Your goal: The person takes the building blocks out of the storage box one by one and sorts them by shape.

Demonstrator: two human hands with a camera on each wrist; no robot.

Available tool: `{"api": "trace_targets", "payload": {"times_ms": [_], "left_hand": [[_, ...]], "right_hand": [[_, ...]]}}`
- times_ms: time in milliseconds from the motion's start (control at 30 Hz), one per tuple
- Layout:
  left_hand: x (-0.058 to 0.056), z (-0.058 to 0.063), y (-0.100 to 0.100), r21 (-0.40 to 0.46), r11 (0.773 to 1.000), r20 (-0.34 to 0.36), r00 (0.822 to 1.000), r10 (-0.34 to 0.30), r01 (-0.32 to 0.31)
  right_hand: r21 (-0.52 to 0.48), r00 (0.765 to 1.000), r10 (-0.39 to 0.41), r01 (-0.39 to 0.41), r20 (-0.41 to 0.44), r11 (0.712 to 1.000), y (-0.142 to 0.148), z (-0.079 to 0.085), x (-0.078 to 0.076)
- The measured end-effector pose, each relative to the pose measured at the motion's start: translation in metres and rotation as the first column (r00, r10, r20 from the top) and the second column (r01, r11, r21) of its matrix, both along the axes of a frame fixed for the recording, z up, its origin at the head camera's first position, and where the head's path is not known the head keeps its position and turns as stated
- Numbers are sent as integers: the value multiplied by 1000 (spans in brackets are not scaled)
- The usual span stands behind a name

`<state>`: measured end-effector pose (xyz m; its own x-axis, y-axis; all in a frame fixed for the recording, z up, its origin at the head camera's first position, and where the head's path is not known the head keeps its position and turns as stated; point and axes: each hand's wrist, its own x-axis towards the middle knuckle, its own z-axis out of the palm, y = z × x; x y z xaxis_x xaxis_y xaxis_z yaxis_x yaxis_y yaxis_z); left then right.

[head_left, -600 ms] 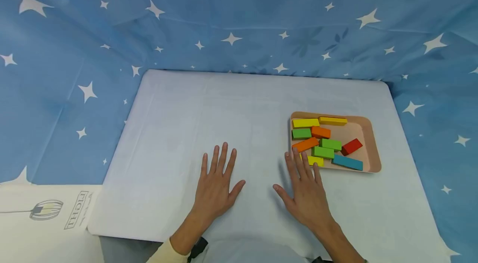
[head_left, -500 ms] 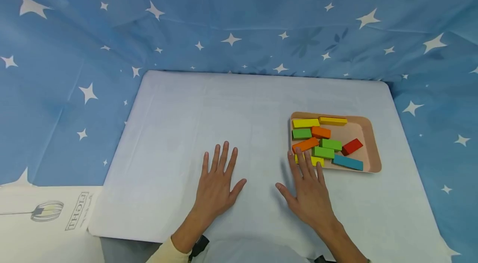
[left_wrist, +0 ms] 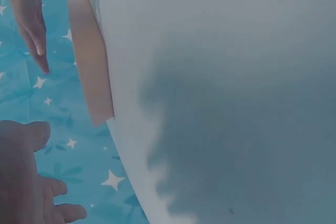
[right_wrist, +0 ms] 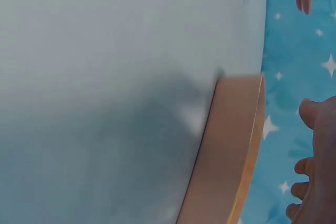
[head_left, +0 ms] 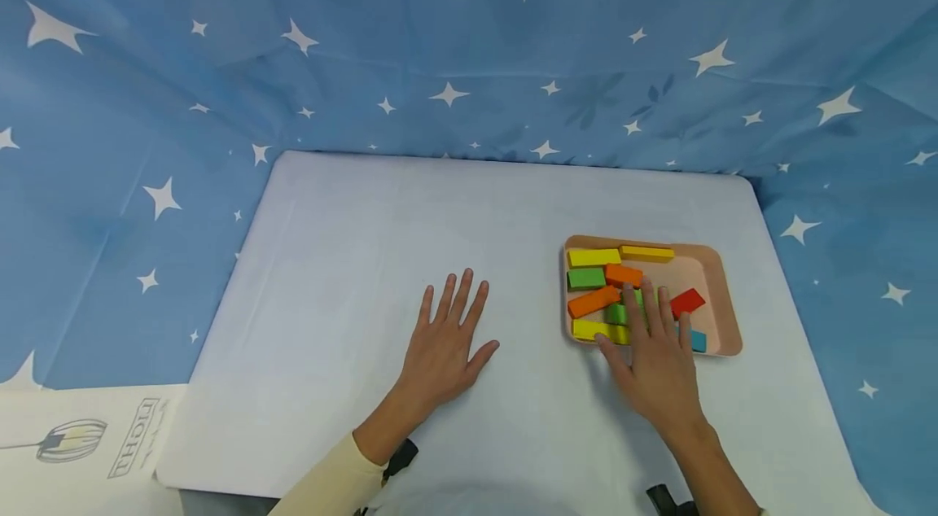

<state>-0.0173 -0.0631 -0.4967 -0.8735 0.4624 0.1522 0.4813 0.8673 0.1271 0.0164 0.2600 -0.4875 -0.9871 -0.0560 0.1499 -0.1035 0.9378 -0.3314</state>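
A shallow tan tray (head_left: 724, 308) on the right of the table holds several coloured blocks. Among them are an orange block (head_left: 593, 302), a yellow block (head_left: 599, 332), a red block (head_left: 687, 302) and a blue block (head_left: 699, 341). My right hand (head_left: 659, 373), fingers straight and spread, hovers over the tray's near side and partly covers the green and blue blocks. Left of the tray, my left hand (head_left: 440, 357) is held over the table with spread fingers, holding nothing. The right wrist view has my right hand (right_wrist: 323, 166) higher than the tray's side wall (right_wrist: 226, 140).
A white-covered table (head_left: 366, 255) with rounded corners carries the tray. Blue star-patterned cloth (head_left: 454, 28) hangs behind it and along its sides. At the lower left lies a cream cloth (head_left: 88, 467) printed with a whisk.
My right hand has moved right, farther over the blocks in the tray. The left hand has shifted slightly right, still spread. The head view has tilted a little, so the table sits lower.
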Motion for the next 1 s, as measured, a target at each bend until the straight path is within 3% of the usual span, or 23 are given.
{"api": "trace_targets", "payload": {"times_ms": [267,467,633,800,1000], "left_hand": [[-34,-2,33,-63,993,39,994,-100,103],[-61,6,61,-58,974,132,969,-210,219],[-81,10,82,-76,951,178,943,-283,300],[-98,11,104,-111,922,191,919,-346,370],[-114,16,124,-129,888,198,889,-412,441]], "right_hand": [[-4,999,-29,29,-20,1000,68,-2,-24],[56,995,-93,90,46,994,118,-4,-35],[58,991,-132,130,30,990,147,-10,-34],[2,993,-109,109,46,994,165,-23,-29],[-165,994,-65,80,93,983,174,-38,-20]]}}
